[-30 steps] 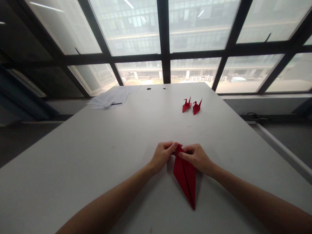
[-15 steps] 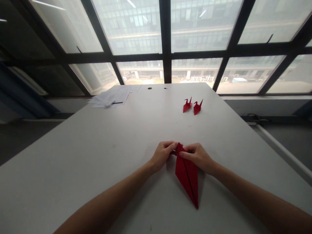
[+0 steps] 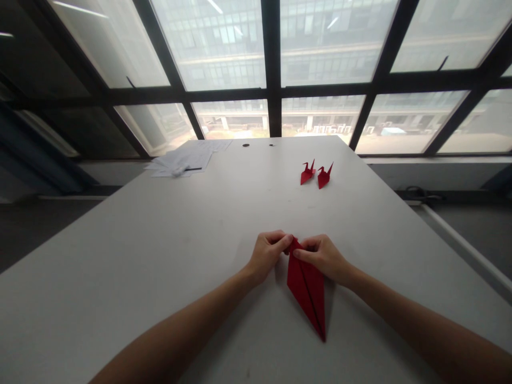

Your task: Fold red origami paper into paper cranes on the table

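A folded red paper, long and kite-shaped with a slit down its middle, points its sharp lower end toward me. My left hand pinches its far tip between thumb and fingers. Just below that tip, my right hand grips the paper from the right side, thumb on top. The fingertips under the paper are hidden. Farther back on the white table stand two finished red paper cranes, one on the left and one on the right.
Loose white sheets with a dark pen and a crumpled whitish piece lie at the table's far left. Two small dark round spots sit near the far edge. Dark-framed windows rise behind the table.
My left thumb has moved slightly right onto the paper's far tip, which now sits a little lower. My right hand has barely moved; the cranes stay where they were.
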The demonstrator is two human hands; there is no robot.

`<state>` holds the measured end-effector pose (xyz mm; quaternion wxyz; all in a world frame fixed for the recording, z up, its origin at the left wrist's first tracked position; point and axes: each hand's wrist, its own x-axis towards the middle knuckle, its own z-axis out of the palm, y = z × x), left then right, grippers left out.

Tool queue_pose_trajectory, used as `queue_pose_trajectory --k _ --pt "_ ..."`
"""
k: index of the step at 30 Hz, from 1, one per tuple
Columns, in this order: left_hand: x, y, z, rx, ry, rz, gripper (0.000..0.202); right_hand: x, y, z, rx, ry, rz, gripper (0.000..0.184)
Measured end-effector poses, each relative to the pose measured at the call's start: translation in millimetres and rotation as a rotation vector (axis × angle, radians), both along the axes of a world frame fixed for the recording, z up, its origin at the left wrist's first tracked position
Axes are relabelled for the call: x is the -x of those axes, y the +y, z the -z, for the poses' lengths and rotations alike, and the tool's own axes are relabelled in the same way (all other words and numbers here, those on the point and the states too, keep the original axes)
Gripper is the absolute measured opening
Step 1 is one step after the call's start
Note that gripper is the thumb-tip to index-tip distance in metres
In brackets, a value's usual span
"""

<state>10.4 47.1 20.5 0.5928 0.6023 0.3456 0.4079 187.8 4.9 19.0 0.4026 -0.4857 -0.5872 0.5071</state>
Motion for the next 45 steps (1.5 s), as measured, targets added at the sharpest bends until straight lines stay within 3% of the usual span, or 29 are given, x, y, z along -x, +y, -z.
queue_pose_trajectory --k 5,11,17,23,33,38,45 --pt "-2.9 -0.4 1.0 0.098 0.003 0.014 0.037 2.8 0.0 0.5 -0.021 -0.032 0.023 0.026" --pt "-5.0 -0.3 -1.7 0.051 0.076 -0.019 0.030 5.0 -0.4 1.8 -0.071 -0.099 0.036 0.028" --pt "-3.3 1.0 -0.6 0.018 0.067 0.029 0.027 3.9 0.5 4.0 -0.091 -0.106 0.037 0.028" --pt "-2.9 2.2 3.0 0.074 0.032 0.041 0.038 3.9 0.3 4.4 -0.061 -0.076 0.034 0.030" --pt "-2.6 3.0 4.4 -0.026 0.109 0.027 0.040 3.1 1.3 2.9 -0.052 -0.085 0.012 0.029" --pt "-3.0 2.9 6.3 0.090 0.004 0.062 0.051 3.1 1.0 2.4 -0.040 -0.082 0.030 0.028" --pt "-1.1 1.4 -0.5 -0.019 0.116 0.048 0.041 3.0 0.8 2.0 -0.045 -0.085 0.029 0.029"
